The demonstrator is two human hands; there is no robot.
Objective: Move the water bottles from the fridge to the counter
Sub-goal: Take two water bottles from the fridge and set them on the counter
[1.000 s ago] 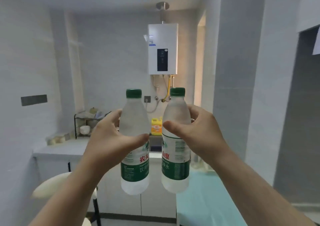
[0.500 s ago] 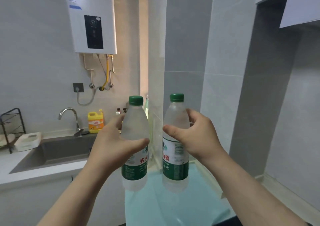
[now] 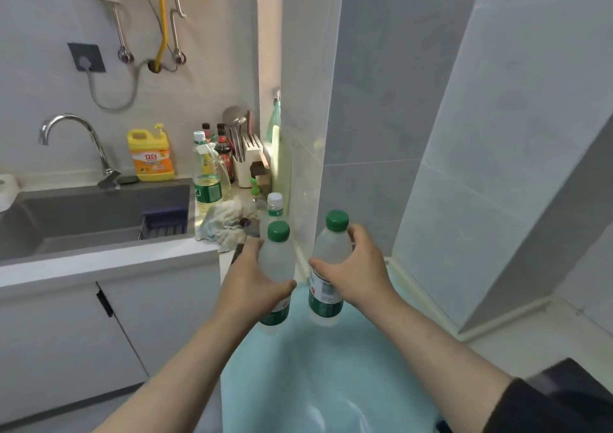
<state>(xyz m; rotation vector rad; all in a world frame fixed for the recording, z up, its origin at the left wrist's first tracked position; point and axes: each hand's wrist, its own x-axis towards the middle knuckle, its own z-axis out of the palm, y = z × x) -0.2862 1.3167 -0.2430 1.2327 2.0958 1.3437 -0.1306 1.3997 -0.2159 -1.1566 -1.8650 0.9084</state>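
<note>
Green-capped bottles fill both hands: the left hand point(image 3: 247, 288) wraps one bottle point(image 3: 277, 266), the right hand point(image 3: 356, 275) grips the other point(image 3: 328, 266). Both are upright, side by side in the air above a pale blue surface point(image 3: 315, 366). Beside them, left, lies the counter point(image 3: 109, 260) with its sink point(image 3: 83, 213).

counter point(image 3: 109, 260): sink point(image 3: 83, 213) set in; yellow detergent jug point(image 3: 151, 154), oil bottle point(image 3: 207, 173), crumpled rag point(image 3: 225, 222), knife block point(image 3: 248, 164) on top.
</note>
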